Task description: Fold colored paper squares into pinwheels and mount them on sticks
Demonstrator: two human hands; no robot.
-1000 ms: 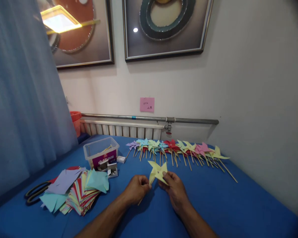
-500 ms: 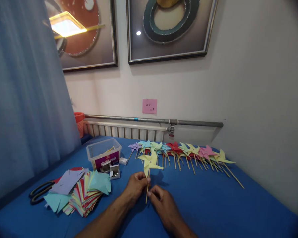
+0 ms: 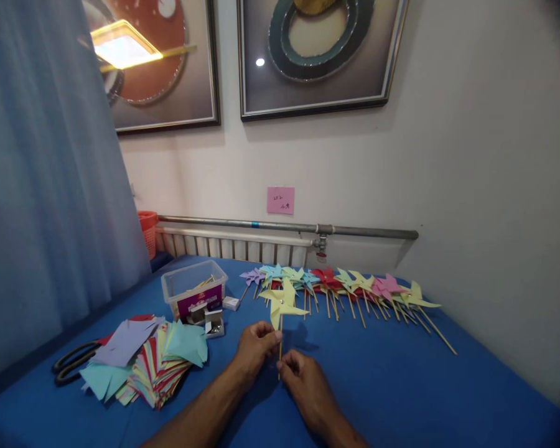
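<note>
Beside the sticks-holding tub (image 3: 193,289), both hands (image 3: 256,347) pinch the upright pinwheel (image 3: 282,303)

Pinwheel (image 3: 282,303): matt yellow paper on a thin wooden stick. Desk (image 3: 401,386): smooth matt blue cloth. Box (image 3: 194,288): clear glossy plastic. Scissors (image 3: 70,367): dark plastic handles.
</note>
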